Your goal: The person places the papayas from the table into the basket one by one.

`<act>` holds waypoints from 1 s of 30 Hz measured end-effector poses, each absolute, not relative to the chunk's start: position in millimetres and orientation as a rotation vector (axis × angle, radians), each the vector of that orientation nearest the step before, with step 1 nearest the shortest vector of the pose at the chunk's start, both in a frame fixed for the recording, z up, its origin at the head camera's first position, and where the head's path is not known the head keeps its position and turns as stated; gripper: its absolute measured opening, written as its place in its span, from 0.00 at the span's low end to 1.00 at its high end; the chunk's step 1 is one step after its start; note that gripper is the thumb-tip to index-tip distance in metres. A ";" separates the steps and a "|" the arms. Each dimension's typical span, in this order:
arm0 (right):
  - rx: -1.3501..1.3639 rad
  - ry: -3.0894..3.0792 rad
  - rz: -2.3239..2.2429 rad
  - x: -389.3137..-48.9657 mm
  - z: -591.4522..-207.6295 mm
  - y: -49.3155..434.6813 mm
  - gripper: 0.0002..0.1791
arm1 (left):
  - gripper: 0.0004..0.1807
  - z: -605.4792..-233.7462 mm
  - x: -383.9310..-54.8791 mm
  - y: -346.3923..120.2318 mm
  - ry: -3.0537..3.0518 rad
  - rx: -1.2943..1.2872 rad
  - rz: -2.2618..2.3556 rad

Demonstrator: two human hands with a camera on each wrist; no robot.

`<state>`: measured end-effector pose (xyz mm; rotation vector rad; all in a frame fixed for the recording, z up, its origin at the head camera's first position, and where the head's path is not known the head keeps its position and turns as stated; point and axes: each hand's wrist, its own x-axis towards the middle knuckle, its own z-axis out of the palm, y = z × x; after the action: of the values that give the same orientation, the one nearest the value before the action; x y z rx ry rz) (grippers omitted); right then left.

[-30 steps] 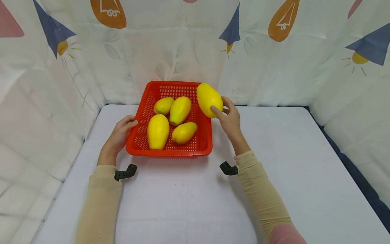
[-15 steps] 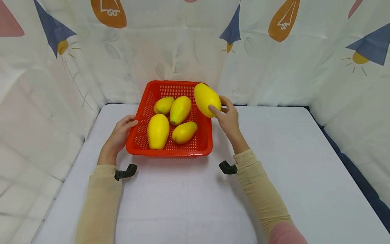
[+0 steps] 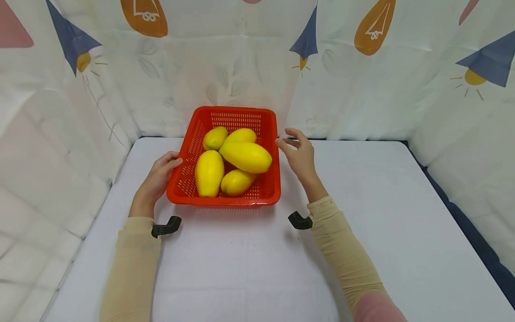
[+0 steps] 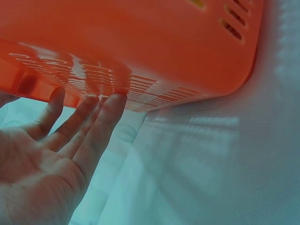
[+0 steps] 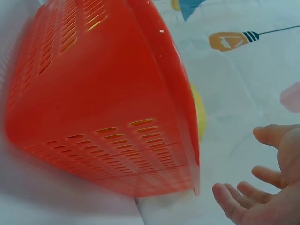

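Observation:
A red plastic basket (image 3: 225,202) with slotted sides stands on the table, several yellow papayas inside. One large papaya (image 3: 246,157) lies across the others near the middle, partly covering one behind it and one in front. My left hand (image 3: 158,175) holds the basket's left rim, thumb at the edge; in the left wrist view its fingertips (image 4: 115,101) touch the slotted outer wall. Just beyond the right rim, my right hand (image 3: 299,156) hovers with nothing in its loosely bent fingers. The right wrist view shows its fingers spread apart beside the basket (image 5: 103,84).
White cloth covers the table (image 3: 382,214). Behind it hangs a pale curtain (image 3: 257,76) printed with lamps and leaves, close past the basket's back side. Dark cloth (image 3: 458,210) shows along the table's right edge. A black wrist mount (image 3: 299,221) sits on each sleeve.
The right hand has let go of the large papaya, which dropped left into the basket onto the others. The front papaya shifted slightly left. The left hand stayed put.

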<state>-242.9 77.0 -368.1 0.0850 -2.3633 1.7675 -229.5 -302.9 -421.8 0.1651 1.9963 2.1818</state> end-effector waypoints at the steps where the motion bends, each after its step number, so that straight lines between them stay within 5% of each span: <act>1: 0.080 -2.370 1.761 -242.4 -368.3 77.1 0.26 | 0.11 -421.5 -229.4 -302.8 2.000 0.164 2.180; 21: 0.054 -2.423 1.719 -240.1 -374.8 84.6 0.22 | 0.10 -417.7 -228.1 -304.0 2.048 0.142 2.146; 30: 0.087 -2.502 1.688 -238.4 -378.4 87.2 0.24 | 0.19 -415.8 -224.8 -298.3 2.080 0.089 2.122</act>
<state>-238.4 87.2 -378.4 0.0870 -2.5020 1.6882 -224.8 -298.3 -415.8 0.0893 2.0804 2.1218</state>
